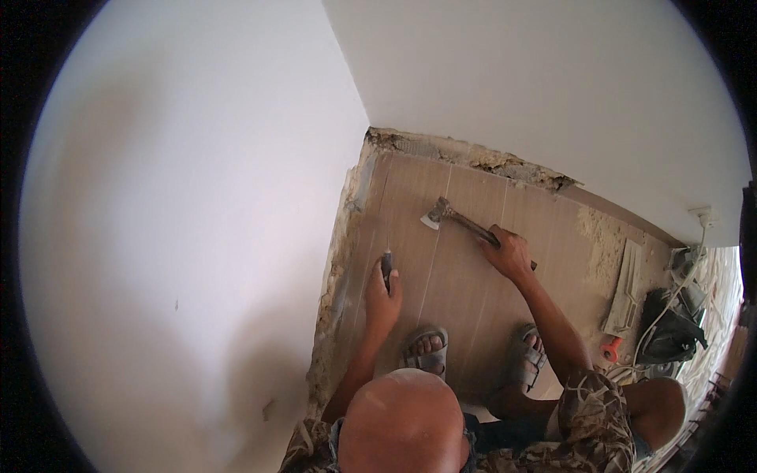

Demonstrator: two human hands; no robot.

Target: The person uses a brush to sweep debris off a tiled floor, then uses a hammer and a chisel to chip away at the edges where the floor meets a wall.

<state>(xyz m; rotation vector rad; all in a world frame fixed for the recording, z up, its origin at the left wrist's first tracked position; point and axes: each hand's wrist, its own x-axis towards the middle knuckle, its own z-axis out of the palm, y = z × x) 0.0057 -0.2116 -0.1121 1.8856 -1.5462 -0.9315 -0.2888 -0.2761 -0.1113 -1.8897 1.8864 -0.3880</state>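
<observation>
My right hand (509,251) is wrapped round the wooden handle of a hatchet (473,227). Its head points left over the tiled floor (465,296), with the bright cutting edge toward the wall corner. To the left, my left hand (383,293) grips a short dark tool (386,266) with a small pale tip pointing away from me. Its exact kind cannot be made out. Both tools are apart from each other. Along the foot of the left wall runs a rough, broken strip of plaster (335,260), close to my left hand.
Broken masonry (489,160) also edges the far wall. My sandalled feet (426,347) rest on the floor. At the right lie pale flat strips (624,288), an orange-red item (611,349) and a black bag (670,325). A white cable (684,284) hangs from a wall outlet (702,216).
</observation>
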